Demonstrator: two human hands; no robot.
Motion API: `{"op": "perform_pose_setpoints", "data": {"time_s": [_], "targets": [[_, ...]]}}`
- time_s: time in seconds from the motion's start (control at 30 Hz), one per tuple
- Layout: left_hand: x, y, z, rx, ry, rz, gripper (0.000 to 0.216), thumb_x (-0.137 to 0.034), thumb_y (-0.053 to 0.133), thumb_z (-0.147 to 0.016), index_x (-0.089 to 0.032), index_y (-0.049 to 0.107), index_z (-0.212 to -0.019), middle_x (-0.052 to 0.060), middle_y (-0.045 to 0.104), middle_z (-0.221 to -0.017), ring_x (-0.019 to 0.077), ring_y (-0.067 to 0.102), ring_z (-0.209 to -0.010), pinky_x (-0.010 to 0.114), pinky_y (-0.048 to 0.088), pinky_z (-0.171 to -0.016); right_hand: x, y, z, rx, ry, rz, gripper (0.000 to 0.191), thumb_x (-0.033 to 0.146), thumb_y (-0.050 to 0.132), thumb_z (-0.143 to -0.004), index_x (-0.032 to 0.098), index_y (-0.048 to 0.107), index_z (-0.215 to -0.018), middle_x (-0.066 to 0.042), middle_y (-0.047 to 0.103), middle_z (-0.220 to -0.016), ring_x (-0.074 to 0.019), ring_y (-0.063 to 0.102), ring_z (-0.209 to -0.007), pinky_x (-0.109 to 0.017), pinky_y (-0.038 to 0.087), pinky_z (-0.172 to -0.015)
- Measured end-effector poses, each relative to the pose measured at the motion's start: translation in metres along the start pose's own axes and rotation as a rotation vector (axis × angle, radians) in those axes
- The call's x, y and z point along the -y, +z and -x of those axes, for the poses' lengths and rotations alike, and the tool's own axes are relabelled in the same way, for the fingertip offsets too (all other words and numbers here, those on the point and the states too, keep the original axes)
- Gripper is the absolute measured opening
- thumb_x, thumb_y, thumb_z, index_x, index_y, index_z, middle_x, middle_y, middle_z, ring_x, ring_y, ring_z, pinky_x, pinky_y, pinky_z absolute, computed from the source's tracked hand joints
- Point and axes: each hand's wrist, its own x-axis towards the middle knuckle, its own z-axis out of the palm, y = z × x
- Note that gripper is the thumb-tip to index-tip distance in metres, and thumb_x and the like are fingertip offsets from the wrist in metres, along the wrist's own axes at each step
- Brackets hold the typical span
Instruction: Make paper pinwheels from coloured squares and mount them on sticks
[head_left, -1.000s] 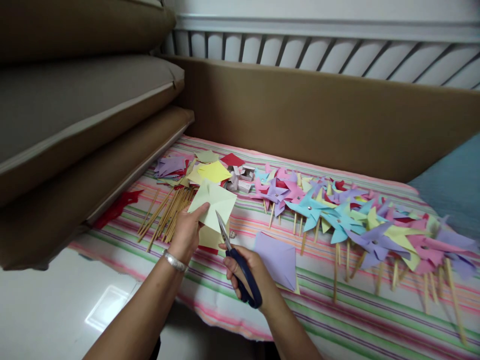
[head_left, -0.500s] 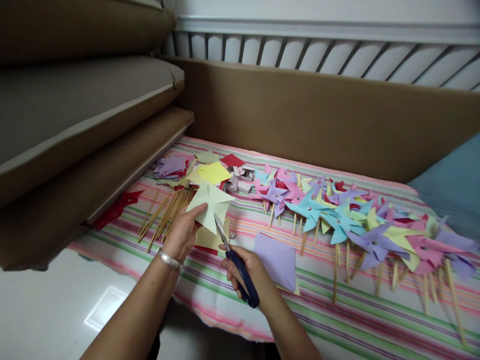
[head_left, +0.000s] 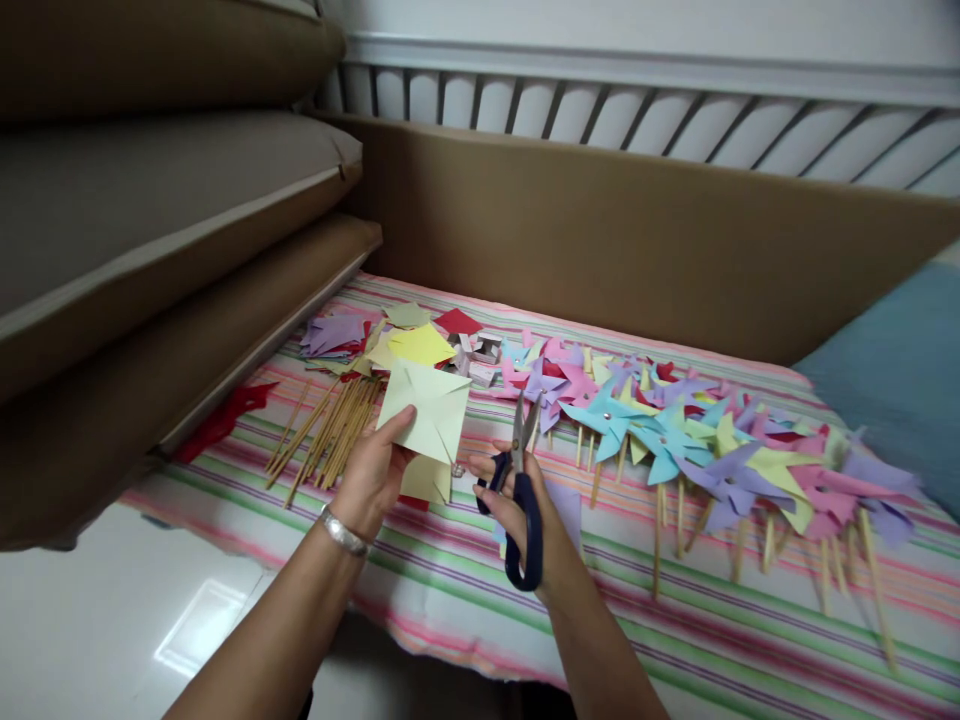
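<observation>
My left hand grips a pale green paper square by its left edge, thumb on top. Slits run inward from the square's corners. To the right, my right hand holds dark blue-handled scissors, blades parted and pointing up, apart from the paper. Beneath the held square lies a pale yellow-green sheet with a red edge showing under it. A purple paper square is partly hidden behind my right hand.
Many finished paper pinwheels on sticks cover the right side of the striped cloth. Wooden sticks lie left, near stacked coloured paper and a small opened box. Brown cushions are piled at the left.
The scissors have come away from the paper, turned upright and opened, moving right with my right hand. The square's cut corners now lie flatter in my left hand.
</observation>
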Motion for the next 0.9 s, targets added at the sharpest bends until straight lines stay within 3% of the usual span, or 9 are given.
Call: {"op": "perform_pose_setpoints", "data": {"time_s": [0.1,0.23,0.43,0.63,0.8,0.9], "targets": [[0.019,0.011,0.012,0.036,-0.042,-0.005,0.034,-0.022,0.075,-0.063,-0.013,0.067,-0.094,0.011,0.07,-0.1,0.0202,0.066,-0.081,0.029,0.053,-0.069,-0.001,0.004,-0.004,-0.147,-0.061,-0.077,0.051,0.035,0.067,-0.073,0.028,0.037,-0.114,-0.005,0.06,-0.105,-0.0208,0.059,-0.096,-0.038,0.046,-0.085],[0.037,0.018,0.024,0.08,-0.096,-0.042,0.037,-0.026,0.075,-0.062,-0.014,0.067,-0.096,0.01,0.071,-0.095,0.0188,0.066,-0.077,0.027,0.051,-0.065,0.001,0.005,-0.008,-0.257,-0.073,-0.008,0.048,0.028,0.068,-0.069,0.026,0.044,-0.111,-0.002,0.06,-0.097,-0.0184,0.058,-0.086,-0.033,0.046,-0.08],[0.019,0.012,0.017,0.17,-0.163,-0.267,0.022,-0.03,0.076,-0.06,-0.012,0.07,-0.072,0.008,0.071,-0.071,0.0155,0.063,-0.06,0.023,0.046,-0.055,0.01,-0.017,-0.009,-0.169,0.049,0.153,0.048,0.024,0.068,-0.064,0.023,0.051,-0.109,0.003,0.056,-0.08,-0.0105,0.049,-0.061,-0.022,0.04,-0.057],[0.007,0.004,0.01,0.19,-0.189,-0.5,0.026,-0.022,0.079,-0.052,-0.01,0.071,-0.074,0.011,0.071,-0.065,0.0191,0.062,-0.053,0.025,0.044,-0.049,0.007,-0.023,-0.012,-0.074,0.052,0.198,0.05,0.021,0.065,-0.065,0.023,0.05,-0.112,0.0,0.06,-0.087,-0.0147,0.056,-0.073,-0.026,0.043,-0.066],[0.005,-0.005,0.0,0.073,-0.076,-0.436,0.032,-0.025,0.08,-0.051,-0.01,0.07,-0.079,0.011,0.072,-0.072,0.0197,0.064,-0.058,0.027,0.046,-0.054,0.006,-0.021,-0.013,-0.127,-0.056,0.088,0.06,0.027,0.067,-0.068,0.026,0.04,-0.121,-0.002,0.061,-0.096,-0.0173,0.059,-0.09,-0.03,0.045,-0.081],[0.001,-0.014,-0.011,-0.001,0.041,-0.296,0.039,-0.026,0.079,-0.053,-0.011,0.069,-0.087,0.011,0.072,-0.081,0.0205,0.066,-0.067,0.03,0.05,-0.065,0.014,-0.009,-0.003,-0.13,-0.027,0.079,0.048,0.039,0.064,-0.074,0.025,0.045,-0.116,-0.001,0.059,-0.088,-0.0142,0.06,-0.073,-0.026,0.048,-0.066]]}}
